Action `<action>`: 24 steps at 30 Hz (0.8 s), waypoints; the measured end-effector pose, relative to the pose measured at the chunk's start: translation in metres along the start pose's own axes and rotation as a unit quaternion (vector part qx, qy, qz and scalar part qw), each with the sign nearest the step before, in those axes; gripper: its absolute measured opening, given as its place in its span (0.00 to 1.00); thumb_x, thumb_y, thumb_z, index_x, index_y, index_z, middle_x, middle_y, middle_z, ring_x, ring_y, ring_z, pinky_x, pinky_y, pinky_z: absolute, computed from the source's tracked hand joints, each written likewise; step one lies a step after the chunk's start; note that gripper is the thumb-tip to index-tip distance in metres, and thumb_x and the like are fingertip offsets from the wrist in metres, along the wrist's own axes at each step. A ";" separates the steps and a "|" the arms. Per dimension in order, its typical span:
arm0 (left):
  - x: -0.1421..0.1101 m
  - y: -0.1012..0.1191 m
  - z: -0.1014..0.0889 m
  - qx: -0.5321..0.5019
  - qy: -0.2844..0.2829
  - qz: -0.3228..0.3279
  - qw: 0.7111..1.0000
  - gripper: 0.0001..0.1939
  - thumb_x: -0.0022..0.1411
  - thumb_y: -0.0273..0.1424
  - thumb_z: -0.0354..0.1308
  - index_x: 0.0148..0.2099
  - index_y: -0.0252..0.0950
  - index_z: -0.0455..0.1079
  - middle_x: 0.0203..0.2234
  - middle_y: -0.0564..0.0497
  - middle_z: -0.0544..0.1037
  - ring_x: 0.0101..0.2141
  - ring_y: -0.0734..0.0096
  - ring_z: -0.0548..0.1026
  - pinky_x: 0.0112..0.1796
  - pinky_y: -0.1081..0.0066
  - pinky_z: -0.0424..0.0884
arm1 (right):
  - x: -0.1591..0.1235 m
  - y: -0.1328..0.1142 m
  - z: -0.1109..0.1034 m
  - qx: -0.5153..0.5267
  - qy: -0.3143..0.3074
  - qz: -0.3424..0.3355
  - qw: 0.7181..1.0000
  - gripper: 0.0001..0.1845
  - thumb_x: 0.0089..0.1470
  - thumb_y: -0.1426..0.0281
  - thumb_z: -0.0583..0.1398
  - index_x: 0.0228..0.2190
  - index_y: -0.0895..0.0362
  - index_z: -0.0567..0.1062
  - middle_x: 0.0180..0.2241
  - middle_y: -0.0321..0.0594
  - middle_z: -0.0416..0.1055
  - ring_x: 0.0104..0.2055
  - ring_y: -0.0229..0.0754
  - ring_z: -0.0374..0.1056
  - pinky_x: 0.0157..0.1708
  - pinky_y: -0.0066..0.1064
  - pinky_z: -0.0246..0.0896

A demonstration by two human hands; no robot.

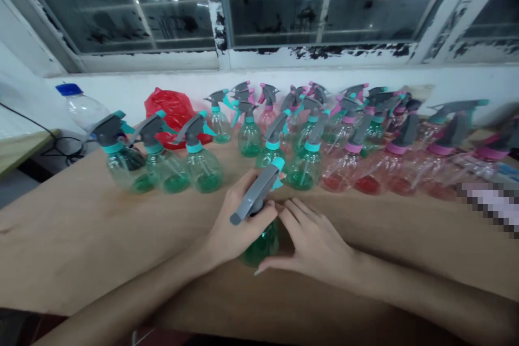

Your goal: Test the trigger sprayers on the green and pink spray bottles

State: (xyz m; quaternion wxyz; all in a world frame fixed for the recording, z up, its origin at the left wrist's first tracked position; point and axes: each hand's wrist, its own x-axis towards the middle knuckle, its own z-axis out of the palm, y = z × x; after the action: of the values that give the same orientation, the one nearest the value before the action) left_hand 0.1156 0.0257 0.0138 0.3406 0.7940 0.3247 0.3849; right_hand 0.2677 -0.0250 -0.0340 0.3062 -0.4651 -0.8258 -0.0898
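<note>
A green spray bottle [263, 246] with a grey and turquoise spray head [259, 194] is in front of me at the table's near side. My left hand [242, 221] is closed around its neck, just under the spray head. On the bottle's right side lies my right hand [314, 232], fingers stretched and thumb spread toward the base; whether it presses on the bottle I cannot tell. Just behind stand two more green spray bottles [305, 170] with turquoise collars. Part of the held bottle is hidden by my hands.
Three green spray bottles [205, 170] stand at the left. Several pink spray bottles [368, 173] line the right, with more bottles behind. A red plastic bag [170, 111] and a clear blue-capped bottle [85, 111] sit near the wall. The wooden table [101, 238] runs below a window.
</note>
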 end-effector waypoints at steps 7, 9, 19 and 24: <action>0.028 0.005 0.013 0.011 -0.056 0.019 0.998 0.21 0.49 0.21 0.50 0.46 0.42 0.65 0.25 0.59 0.72 0.20 0.74 0.66 0.24 0.74 0.63 | -0.033 0.055 -0.008 0.039 -0.097 0.036 0.994 0.41 0.47 0.47 0.57 0.54 0.61 0.59 0.51 0.52 0.65 0.54 0.52 0.59 0.52 0.47 0.58; 0.034 0.005 0.016 0.012 -0.065 0.022 0.998 0.20 0.48 0.21 0.50 0.44 0.42 0.65 0.24 0.59 0.72 0.20 0.74 0.66 0.23 0.74 0.63 | -0.042 0.070 -0.009 0.042 -0.109 0.047 0.992 0.40 0.48 0.48 0.57 0.55 0.60 0.58 0.52 0.52 0.63 0.56 0.52 0.58 0.53 0.47 0.57; 0.046 0.013 0.019 0.055 -0.066 0.031 0.996 0.06 0.48 0.24 0.47 0.30 0.41 0.58 0.19 0.59 0.62 0.20 0.74 0.62 0.23 0.73 0.62 | -0.051 0.100 0.000 0.061 -0.120 0.047 0.990 0.33 0.50 0.51 0.57 0.52 0.58 0.61 0.51 0.49 0.65 0.55 0.51 0.59 0.54 0.51 0.54; 0.046 0.016 0.017 0.064 -0.083 -0.002 0.994 0.06 0.48 0.26 0.47 0.30 0.41 0.59 0.16 0.60 0.61 0.17 0.73 0.62 0.20 0.73 0.61 | -0.054 0.098 0.003 0.088 -0.126 0.061 0.986 0.28 0.52 0.54 0.57 0.50 0.57 0.63 0.51 0.48 0.65 0.55 0.49 0.59 0.52 0.48 0.58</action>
State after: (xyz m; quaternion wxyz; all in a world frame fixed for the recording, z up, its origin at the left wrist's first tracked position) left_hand 0.1563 0.0475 0.0364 0.3152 0.8427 0.3211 0.2956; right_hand 0.3682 -0.0082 -0.0816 0.2442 -0.4936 -0.8325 0.0612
